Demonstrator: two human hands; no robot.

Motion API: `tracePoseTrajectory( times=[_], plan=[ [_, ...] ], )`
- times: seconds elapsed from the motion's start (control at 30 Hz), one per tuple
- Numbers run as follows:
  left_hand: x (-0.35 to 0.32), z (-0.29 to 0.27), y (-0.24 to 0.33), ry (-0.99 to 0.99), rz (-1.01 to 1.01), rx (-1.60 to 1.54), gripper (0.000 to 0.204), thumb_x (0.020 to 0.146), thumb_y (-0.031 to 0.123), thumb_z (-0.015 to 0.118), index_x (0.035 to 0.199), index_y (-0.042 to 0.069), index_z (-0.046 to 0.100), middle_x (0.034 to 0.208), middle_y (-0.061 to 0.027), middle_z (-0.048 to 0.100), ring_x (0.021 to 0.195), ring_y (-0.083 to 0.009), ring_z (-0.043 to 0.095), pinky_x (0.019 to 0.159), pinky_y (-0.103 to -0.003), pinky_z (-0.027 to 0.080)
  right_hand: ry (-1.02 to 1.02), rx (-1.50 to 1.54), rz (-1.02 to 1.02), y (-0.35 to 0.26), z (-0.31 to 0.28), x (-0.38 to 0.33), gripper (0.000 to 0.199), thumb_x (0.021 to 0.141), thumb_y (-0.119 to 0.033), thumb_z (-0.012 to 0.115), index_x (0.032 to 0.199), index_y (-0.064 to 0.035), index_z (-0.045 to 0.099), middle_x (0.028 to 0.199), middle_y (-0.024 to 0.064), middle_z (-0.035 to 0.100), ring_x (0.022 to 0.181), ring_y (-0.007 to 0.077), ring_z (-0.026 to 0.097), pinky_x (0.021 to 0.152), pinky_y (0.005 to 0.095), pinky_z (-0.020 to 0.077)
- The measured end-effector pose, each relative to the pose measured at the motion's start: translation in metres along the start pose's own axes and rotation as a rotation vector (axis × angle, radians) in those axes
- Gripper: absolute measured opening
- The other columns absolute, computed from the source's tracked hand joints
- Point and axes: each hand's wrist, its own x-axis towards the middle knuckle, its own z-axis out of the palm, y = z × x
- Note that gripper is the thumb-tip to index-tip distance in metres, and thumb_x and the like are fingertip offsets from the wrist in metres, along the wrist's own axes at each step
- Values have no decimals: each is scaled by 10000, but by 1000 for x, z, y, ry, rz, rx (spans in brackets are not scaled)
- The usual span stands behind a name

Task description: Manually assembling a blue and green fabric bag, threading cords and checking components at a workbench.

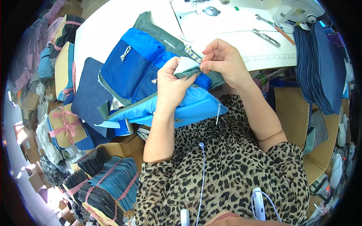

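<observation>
A partly sewn blue bag (128, 69) with a mesh pocket and grey-green trim lies over the table's near edge. My left hand (171, 84) is closed on a folded grey-green edge of it, with a pale underside turned up under the thumb. Thumb and forefinger of my right hand (225, 62) pinch together at the tip of that fold; what lies between them is too small to make out. A patterned braided cord (192, 54) runs to this same spot. The bag's light blue panel (196, 107) hangs toward my lap.
On the white table (233, 41) lie thread snips (267, 38), a wrench (266, 20) and an orange-handled tool (286, 35). A sewing machine (294, 13) stands behind. Dark blue fabric pieces (320, 67) hang at the right above a cardboard box (290, 113). Tied fabric bundles (109, 180) crowd the left.
</observation>
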Motion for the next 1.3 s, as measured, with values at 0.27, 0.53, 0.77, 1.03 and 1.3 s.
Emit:
tracePoseTrajectory(
  times=[0.27,0.53,0.77,1.03,1.3],
  plan=[
    [-1,1,-5,36,-7,1,196,721,-77,634,890,20,607,841,-45,642,734,-91,588,658,-220,470,33,-101,-108,4,1,-2,227,741,11,695,899,-9,532,742,91,641,666,114,614,603,218,494],
    [3,2,5,34,-88,-55,206,706,-54,619,900,12,602,818,-26,634,745,-76,573,654,-218,457,68,24,-50,7,-2,-1,216,755,14,684,907,-6,532,752,104,646,665,119,617,598,225,498],
    [6,2,3,50,-78,5,259,662,-42,649,877,34,528,831,-13,593,763,-76,547,675,-222,454,53,-33,-84,3,1,-1,232,755,23,683,922,-4,524,738,102,642,650,121,612,588,219,494],
    [6,2,-1,78,-73,-73,329,668,-43,658,940,27,486,881,-41,574,801,-88,541,709,-230,456,47,-36,-107,6,1,0,278,751,22,684,955,2,496,744,110,642,660,124,609,600,226,494],
    [6,6,-1,122,-57,-88,316,679,-45,665,932,30,491,876,-39,577,790,-87,539,712,-227,453,71,-31,-136,7,6,1,287,749,35,678,957,-2,484,742,107,634,661,119,603,605,221,490]
  ],
)
